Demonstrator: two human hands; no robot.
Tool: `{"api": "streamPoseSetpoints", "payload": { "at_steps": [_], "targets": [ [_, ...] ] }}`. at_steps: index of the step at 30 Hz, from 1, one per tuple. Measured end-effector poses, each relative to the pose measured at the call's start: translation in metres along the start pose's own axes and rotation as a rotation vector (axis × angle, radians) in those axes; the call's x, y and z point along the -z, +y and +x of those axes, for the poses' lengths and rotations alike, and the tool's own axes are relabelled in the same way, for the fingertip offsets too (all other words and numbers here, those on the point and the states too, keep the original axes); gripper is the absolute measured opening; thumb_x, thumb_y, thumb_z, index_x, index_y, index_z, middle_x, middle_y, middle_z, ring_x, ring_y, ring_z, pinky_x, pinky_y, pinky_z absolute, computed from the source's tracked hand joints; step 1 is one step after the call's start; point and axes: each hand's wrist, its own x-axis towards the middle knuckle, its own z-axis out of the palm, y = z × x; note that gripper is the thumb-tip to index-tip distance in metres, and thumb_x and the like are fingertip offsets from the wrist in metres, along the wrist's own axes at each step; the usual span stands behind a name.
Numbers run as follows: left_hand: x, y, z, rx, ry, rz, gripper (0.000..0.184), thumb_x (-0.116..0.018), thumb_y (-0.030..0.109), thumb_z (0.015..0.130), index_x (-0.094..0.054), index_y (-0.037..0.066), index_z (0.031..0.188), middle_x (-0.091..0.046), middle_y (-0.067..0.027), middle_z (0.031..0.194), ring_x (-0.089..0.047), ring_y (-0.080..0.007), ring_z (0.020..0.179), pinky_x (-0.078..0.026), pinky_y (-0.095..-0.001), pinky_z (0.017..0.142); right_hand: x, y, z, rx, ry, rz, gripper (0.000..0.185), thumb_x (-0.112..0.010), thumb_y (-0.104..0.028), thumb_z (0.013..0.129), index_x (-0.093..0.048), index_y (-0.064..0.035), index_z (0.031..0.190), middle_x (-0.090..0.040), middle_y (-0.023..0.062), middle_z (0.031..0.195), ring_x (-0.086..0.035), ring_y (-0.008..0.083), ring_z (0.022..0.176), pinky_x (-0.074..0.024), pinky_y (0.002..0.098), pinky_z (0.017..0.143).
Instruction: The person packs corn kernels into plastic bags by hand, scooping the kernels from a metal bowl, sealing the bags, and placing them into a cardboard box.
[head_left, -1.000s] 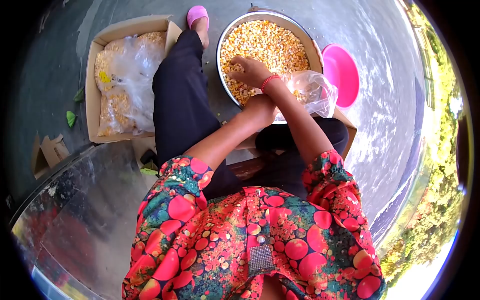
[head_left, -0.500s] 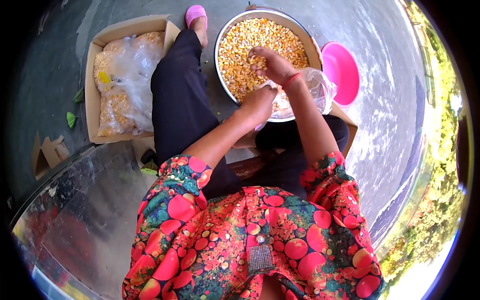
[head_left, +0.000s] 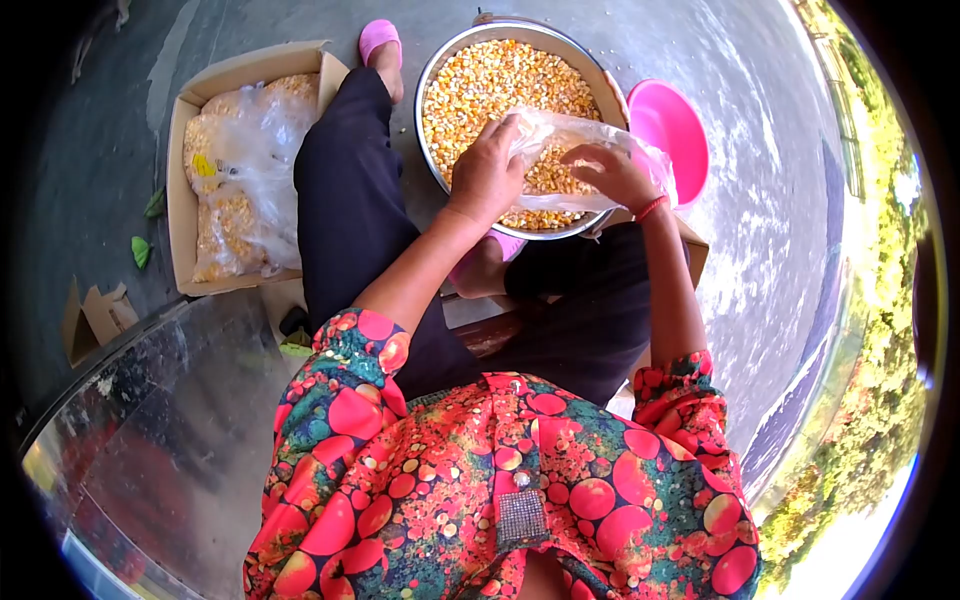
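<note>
A wide metal basin (head_left: 423,140) holds yellow and orange corn kernels (head_left: 505,82). My left hand (head_left: 485,175) pinches the edge of a clear plastic bag (head_left: 545,122) above the near side of the basin. The bag's mouth is spread wide, and kernels show within or through the clear plastic. My right hand (head_left: 615,178) is at the right part of that mouth, its curved fingers apart and pointing left; I see no kernels in it. A red cord circles the right wrist.
A cardboard box (head_left: 183,220) at left contains plastic bags of kernels. Beside the basin stands a pink tub (head_left: 685,140). Cardboard scraps (head_left: 108,312) and a green leaf (head_left: 140,251) lie on the floor. My legs flank the basin's near side.
My right hand has moved from above the kernels, where it held a handful, to the bag's mouth, and its fingers have opened. My left hand has shifted up and left, widening the bag.
</note>
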Motion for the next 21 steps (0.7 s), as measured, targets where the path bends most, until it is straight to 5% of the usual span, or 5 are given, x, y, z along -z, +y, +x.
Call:
{"api": "streamPoseSetpoints", "payload": {
  "at_steps": [4,9,11,15,21],
  "targets": [
    [0.007,0.008,0.005,-0.045,0.09,-0.04,0.05,-0.056,0.008,0.071,-0.044,0.001,0.119,-0.051,-0.0176,0.106,-0.056,-0.0336,0.089,-0.047,-0.038,0.078,-0.018,0.013,-0.019,0.126,0.077,-0.334,0.036,-0.065,-0.021,0.071,-0.058,-0.0117,0.106,-0.058,0.0116,0.107,-0.052,0.0289,0.102,-0.039,0.0372,0.09],
    [0.002,0.007,0.005,-0.088,0.112,-0.101,0.049,-0.055,0.001,0.071,-0.045,0.002,0.119,-0.052,-0.019,0.109,-0.055,-0.0341,0.094,-0.045,-0.0366,0.083,-0.025,-0.005,-0.033,0.065,-0.037,-0.249,0.032,-0.063,-0.022,0.073,-0.059,-0.0096,0.102,-0.059,0.0133,0.101,-0.055,0.0301,0.094,-0.0422,0.0355,0.084],
    [-0.007,0.001,0.0,0.093,-0.111,-0.402,0.051,-0.054,-0.003,0.07,-0.046,0.004,0.12,-0.055,-0.0193,0.108,-0.055,-0.0337,0.096,-0.044,-0.035,0.085,-0.019,-0.016,-0.029,0.082,-0.032,-0.259,0.028,-0.061,-0.021,0.074,-0.06,-0.0088,0.099,-0.061,0.0129,0.095,-0.057,0.0296,0.089,-0.044,0.0349,0.08],
    [-0.019,0.001,-0.015,0.121,-0.262,-0.408,0.047,-0.051,-0.005,0.069,-0.051,0.004,0.115,-0.056,-0.0197,0.108,-0.055,-0.0319,0.098,-0.042,-0.0346,0.087,0.001,-0.056,-0.009,0.078,-0.09,0.177,0.015,-0.053,-0.016,0.084,-0.061,-0.0029,0.084,-0.061,0.0039,0.07,-0.057,0.0111,0.063,-0.0453,0.0255,0.056],
    [-0.026,0.006,-0.03,0.059,-0.438,-0.148,0.035,-0.052,0.008,0.072,-0.056,0.003,0.106,-0.059,-0.0208,0.096,-0.056,-0.0345,0.092,-0.045,-0.0394,0.08,-0.013,-0.097,0.055,0.012,-0.041,0.308,0.02,-0.049,-0.018,0.087,-0.057,-0.0086,0.103,-0.059,-0.0012,0.085,-0.053,0.0051,0.067,-0.0448,0.0187,0.052]
  ]
}}
